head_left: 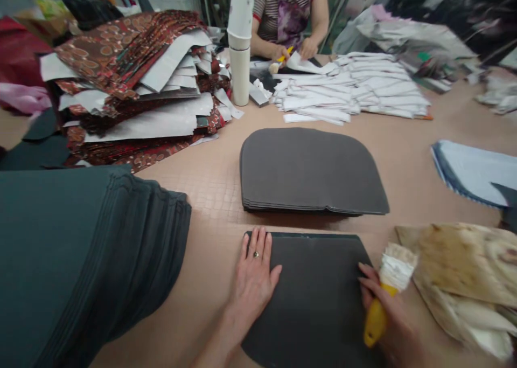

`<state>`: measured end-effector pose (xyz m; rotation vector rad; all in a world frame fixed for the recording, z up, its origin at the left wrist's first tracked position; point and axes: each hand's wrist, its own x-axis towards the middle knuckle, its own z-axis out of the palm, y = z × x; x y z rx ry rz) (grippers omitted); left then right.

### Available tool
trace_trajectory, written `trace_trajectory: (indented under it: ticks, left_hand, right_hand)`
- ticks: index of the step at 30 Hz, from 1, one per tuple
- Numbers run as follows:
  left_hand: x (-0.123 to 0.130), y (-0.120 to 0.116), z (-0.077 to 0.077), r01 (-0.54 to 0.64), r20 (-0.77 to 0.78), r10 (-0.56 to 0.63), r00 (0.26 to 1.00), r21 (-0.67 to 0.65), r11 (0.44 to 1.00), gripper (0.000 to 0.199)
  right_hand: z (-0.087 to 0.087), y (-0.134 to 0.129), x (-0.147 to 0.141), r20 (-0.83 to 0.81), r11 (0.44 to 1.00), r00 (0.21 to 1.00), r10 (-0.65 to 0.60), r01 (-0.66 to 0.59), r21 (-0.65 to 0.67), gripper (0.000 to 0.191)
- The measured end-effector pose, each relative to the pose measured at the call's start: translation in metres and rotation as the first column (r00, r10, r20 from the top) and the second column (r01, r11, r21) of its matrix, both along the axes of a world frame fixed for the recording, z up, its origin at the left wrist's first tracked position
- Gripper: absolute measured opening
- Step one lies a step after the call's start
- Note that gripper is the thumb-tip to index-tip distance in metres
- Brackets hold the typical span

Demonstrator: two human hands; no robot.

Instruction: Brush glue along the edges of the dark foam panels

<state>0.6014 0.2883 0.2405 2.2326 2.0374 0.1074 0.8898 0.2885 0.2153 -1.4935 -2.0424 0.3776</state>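
My left hand (254, 282) lies flat with its fingers stretched over the upper left corner of a dark grey panel (315, 298) on the table. At the panel's right edge, my right hand (383, 303) holds a brush (379, 309) with a yellow handle and white-coated bristles pointing up and away. Fingertips of that same hand touch the panel's edge. Just beyond lies a neat stack of dark grey rounded panels (311, 168). A large fanned stack of dark green-grey pieces (81, 249) sits on the left.
Patterned red-brown pieces (129, 77) are piled at the back left, beside stacked paper cups (239, 44). Across the table, a person (288, 23) works with another brush near white strips (351, 85). A stained crumpled cloth (464, 282) lies at the right, below a pale blue piece (476, 168).
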Motion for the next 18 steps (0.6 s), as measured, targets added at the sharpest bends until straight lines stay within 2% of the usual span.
trace_trajectory:
  ticks: [2,5,8,11,13,16,18]
  left_hand:
    - [0.002,0.001,-0.002,0.008,-0.015,-0.007,1.0,0.02,1.0,0.058]
    - [0.002,0.002,-0.005,0.016,-0.031,-0.015,0.999,0.037,0.999,0.058]
    - [-0.002,0.002,-0.004,0.028,-0.028,-0.027,0.999,0.037,0.999,0.058]
    - [0.003,0.003,0.005,0.003,-0.017,-0.002,1.0,0.046,0.999,0.058]
    - [0.02,0.007,0.015,0.022,0.012,-0.022,1.0,0.06,0.998,0.057]
    - [0.06,0.016,0.024,0.211,0.101,-0.216,0.971,0.055,0.976,0.056]
    - [0.083,0.023,0.022,0.271,0.145,-0.275,0.95,0.047,0.962,0.057]
  right_hand:
    - [0.004,0.008,-0.016,0.024,0.997,0.999,0.045,-0.046,0.058,0.019]
    - [0.0,0.019,-0.026,0.059,0.992,0.991,0.12,-0.122,0.03,0.017]
    - [-0.006,0.024,-0.019,0.069,0.994,0.992,0.104,-0.105,0.009,0.015]
    - [-0.01,0.024,-0.008,0.079,0.998,0.995,0.063,-0.065,0.013,0.017]
    - [-0.012,0.023,-0.005,0.094,0.998,0.994,0.057,-0.06,0.029,0.017]
    - [-0.014,0.024,-0.005,0.102,0.996,0.993,0.055,-0.063,0.071,0.017]
    - [-0.015,0.026,-0.006,0.097,0.992,0.994,0.053,-0.063,0.109,0.017]
